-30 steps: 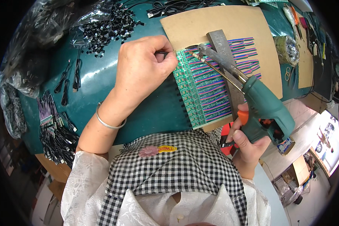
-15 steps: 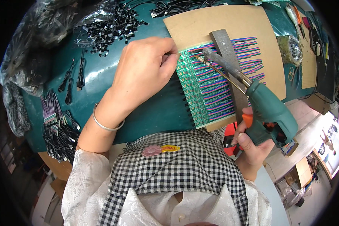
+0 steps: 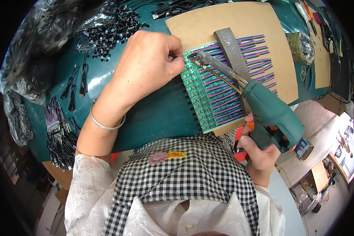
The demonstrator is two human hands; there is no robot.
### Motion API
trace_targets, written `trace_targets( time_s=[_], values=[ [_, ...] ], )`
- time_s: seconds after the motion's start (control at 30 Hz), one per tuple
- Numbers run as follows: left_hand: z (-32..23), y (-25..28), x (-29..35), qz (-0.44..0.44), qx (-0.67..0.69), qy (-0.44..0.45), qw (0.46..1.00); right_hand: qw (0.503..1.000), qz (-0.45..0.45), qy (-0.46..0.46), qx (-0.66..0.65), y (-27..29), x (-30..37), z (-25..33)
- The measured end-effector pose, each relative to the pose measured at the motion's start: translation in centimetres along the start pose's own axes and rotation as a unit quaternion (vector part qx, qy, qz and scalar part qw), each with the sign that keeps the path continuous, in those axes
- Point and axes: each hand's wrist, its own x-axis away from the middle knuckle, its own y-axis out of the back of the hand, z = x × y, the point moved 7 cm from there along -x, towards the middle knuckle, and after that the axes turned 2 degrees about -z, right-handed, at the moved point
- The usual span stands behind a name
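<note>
Just right of the left hand (image 3: pixel 151 65), the nearer one, pinched closed on something I cannot make out, the row of green circuit boards (image 3: pixel 197 93) runs lengthwise toward the apron (image 3: pixel 185 173), the right hand (image 3: pixel 259 152) gripping a soldering gun (image 3: pixel 273 110) over its far end.

On my surface (image 3: pixel 157 128): sheet (image 3: pixel 204 23) right of centre | circuit boards (image 3: pixel 202 98) along its left edge, wires (image 3: pixel 226 98) running right beneath a bar (image 3: pixel 231 49) | my left fingers (image 3: pixel 177 66) left of the boards' far end; soldering gun (image 3: pixel 273 110) right, tip over that end | connector pile (image 3: pixel 110 33) far left, cable bundle (image 3: pixel 63 145) near left | roll (image 3: pixel 301 48) right of sheet
</note>
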Motion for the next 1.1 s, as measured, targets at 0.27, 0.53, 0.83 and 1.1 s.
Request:
trace_targets(
  time_s=[0.27, 0.53, 0.83, 1.1],
  values=[
    [0.0, 0.1, 0.0, -0.002, -0.001, 0.003, 1.000, 0.998, 0.026, -0.053, 0.001, -0.5, 0.2, -1.0],
    [-0.3, 0.0, -0.4, -0.004, -0.016, 0.001, 1.000, 0.994, -0.063, -0.011, -0.091, 0.2, -0.4, 0.6],
    [0.0, 0.6, 0.2, -0.024, -0.058, -0.027, 0.998, 0.989, -0.115, 0.000, -0.092, 0.0, -0.3, 1.1],
    [0.8, 1.0, 2.5, -0.013, -0.072, 0.012, 0.997, 0.992, -0.085, 0.018, -0.086, -1.4, 0.7, 2.3]
  ],
)
